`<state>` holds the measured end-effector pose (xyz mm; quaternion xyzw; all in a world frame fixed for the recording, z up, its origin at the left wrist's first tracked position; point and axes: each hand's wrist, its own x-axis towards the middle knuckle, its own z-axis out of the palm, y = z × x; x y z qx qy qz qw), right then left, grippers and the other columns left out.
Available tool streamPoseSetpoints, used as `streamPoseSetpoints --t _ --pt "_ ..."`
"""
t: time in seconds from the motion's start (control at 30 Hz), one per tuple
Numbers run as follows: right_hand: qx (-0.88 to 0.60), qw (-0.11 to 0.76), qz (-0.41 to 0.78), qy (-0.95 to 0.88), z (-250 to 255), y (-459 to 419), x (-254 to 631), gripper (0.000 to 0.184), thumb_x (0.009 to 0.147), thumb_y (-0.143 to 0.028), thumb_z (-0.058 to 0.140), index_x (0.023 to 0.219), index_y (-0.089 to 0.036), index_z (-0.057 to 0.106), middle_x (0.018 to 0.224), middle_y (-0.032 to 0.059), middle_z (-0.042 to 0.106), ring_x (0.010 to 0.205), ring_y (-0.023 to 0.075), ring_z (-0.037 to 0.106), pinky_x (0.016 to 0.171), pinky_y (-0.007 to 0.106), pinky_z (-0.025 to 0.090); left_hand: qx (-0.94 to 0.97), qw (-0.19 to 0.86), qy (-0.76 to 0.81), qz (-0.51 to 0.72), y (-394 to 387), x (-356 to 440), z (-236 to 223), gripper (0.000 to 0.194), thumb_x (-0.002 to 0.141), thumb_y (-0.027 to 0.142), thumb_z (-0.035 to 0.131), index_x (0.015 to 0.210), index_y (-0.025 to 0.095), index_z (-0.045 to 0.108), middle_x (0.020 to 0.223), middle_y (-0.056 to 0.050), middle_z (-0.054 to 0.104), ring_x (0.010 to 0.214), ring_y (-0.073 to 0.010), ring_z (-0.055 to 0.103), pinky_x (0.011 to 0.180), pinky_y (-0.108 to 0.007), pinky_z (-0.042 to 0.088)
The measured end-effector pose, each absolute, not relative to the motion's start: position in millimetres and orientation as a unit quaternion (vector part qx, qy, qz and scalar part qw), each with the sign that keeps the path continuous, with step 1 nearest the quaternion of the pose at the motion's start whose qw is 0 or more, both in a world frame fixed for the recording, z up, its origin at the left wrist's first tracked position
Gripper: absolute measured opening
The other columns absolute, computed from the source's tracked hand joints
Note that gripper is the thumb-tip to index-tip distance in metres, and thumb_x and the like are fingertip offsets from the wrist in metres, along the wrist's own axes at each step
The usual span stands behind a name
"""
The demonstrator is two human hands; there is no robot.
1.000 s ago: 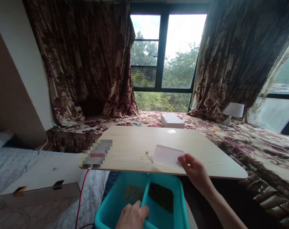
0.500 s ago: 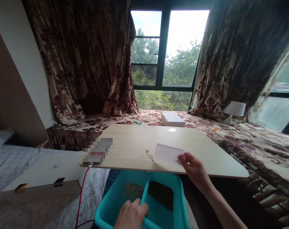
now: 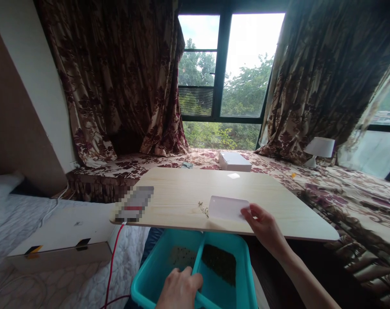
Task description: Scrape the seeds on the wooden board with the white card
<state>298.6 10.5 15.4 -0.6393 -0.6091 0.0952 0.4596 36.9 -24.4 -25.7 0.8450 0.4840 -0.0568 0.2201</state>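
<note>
My right hand (image 3: 261,221) pinches the right edge of a thin, whitish plastic sheet (image 3: 227,207), its thumb in front. The sheet rests low over the wooden tabletop (image 3: 169,195), tilted slightly. Just left of its left edge lies a small scatter of dark seed-like bits (image 3: 202,208). Below the table's front edge is a teal two-compartment bin (image 3: 250,274). My left hand (image 3: 180,288) is closed on its middle divider, the fingertips partly hidden. A dark granular heap (image 3: 219,262) fills part of the right compartment; sparse small bits (image 3: 182,256) lie in the left one.
A pixelated phone-like object (image 3: 135,205) with a red cable (image 3: 113,257) lies at the table's left end. A white box (image 3: 62,231) sits on the bed at left. Behind the table are another white box (image 3: 235,161) and a white lamp (image 3: 320,148).
The whole view has shifted slightly. The plastic sheet lies a little flatter and lower near the tabletop, still in my right hand. My left hand stays on the bin's divider.
</note>
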Motion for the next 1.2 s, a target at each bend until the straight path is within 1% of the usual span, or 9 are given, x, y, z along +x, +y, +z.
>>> streamPoseSetpoints --t 0.17,0.37,0.5,0.67,0.8,0.97,1.2 --pt "-0.635 0.449 0.102 -0.62 12.6 14.5 290.0 0.03 0.081 -0.049 0.048 0.078 -0.021 0.06 0.071 0.0025 0.068 0.06 0.016 0.061 0.058 0.026 0.047 0.845 0.209 0.489 -0.051 -24.3 37.0 -28.9 0.028 0.067 0.041 0.06 0.09 0.024 0.061 0.097 -0.005 0.057 0.093 -0.0269 0.053 0.08 -0.035 0.04" --pt "-0.631 0.463 0.099 -0.615 16.0 15.7 291.0 0.031 0.081 -0.049 0.048 0.08 -0.021 0.061 0.072 0.0024 0.069 0.065 0.0169 0.062 0.061 0.026 0.047 0.847 0.216 0.484 -0.045 -24.5 35.5 -31.1 0.028 0.066 0.041 0.061 0.089 0.025 0.061 0.096 -0.004 0.058 0.092 -0.026 0.054 0.078 -0.033 0.04" --pt "-0.632 0.458 0.103 -0.617 16.3 15.5 297.1 0.032 0.081 -0.051 0.048 0.082 -0.022 0.061 0.073 0.0034 0.069 0.066 0.0182 0.063 0.061 0.028 0.048 0.844 0.217 0.488 -0.047 -24.5 35.9 -28.3 0.027 0.067 0.041 0.059 0.088 0.025 0.06 0.096 -0.004 0.058 0.093 -0.0259 0.054 0.078 -0.033 0.039" --pt "-0.634 0.442 0.114 -0.624 15.6 13.8 297.4 0.031 0.081 -0.051 0.048 0.079 -0.022 0.059 0.073 0.0037 0.069 0.063 0.0179 0.063 0.061 0.028 0.048 0.84 0.22 0.493 -0.05 -24.6 35.8 -25.6 0.028 0.065 0.04 0.061 0.089 0.025 0.06 0.097 -0.004 0.057 0.094 -0.0261 0.053 0.079 -0.033 0.039" --pt "-0.636 0.449 0.111 -0.618 16.1 14.6 297.2 0.031 0.08 -0.051 0.049 0.08 -0.022 0.06 0.074 0.0035 0.069 0.062 0.0179 0.063 0.06 0.028 0.048 0.84 0.228 0.491 -0.05 -24.7 34.3 -24.3 0.029 0.065 0.04 0.061 0.09 0.025 0.061 0.098 -0.004 0.057 0.094 -0.0259 0.052 0.081 -0.034 0.038" --pt "-0.643 0.443 0.086 -0.619 18.1 19.2 295.9 0.031 0.079 -0.05 0.049 0.081 -0.022 0.062 0.071 0.0022 0.069 0.059 0.0166 0.062 0.06 0.027 0.047 0.84 0.237 0.485 -0.053 -24.0 34.3 -24.3 0.03 0.067 0.044 0.059 0.09 0.025 0.061 0.097 -0.005 0.057 0.092 -0.0256 0.053 0.079 -0.034 0.039" --pt "-0.644 0.43 0.079 -0.627 17.7 17.9 298.7 0.031 0.08 -0.05 0.047 0.079 -0.022 0.06 0.071 0.0023 0.069 0.058 0.0164 0.061 0.059 0.027 0.046 0.843 0.219 0.488 -0.053 -22.8 36.2 -28.4 0.027 0.069 0.042 0.058 0.089 0.024 0.061 0.095 -0.005 0.058 0.089 -0.0254 0.054 0.077 -0.034 0.04"
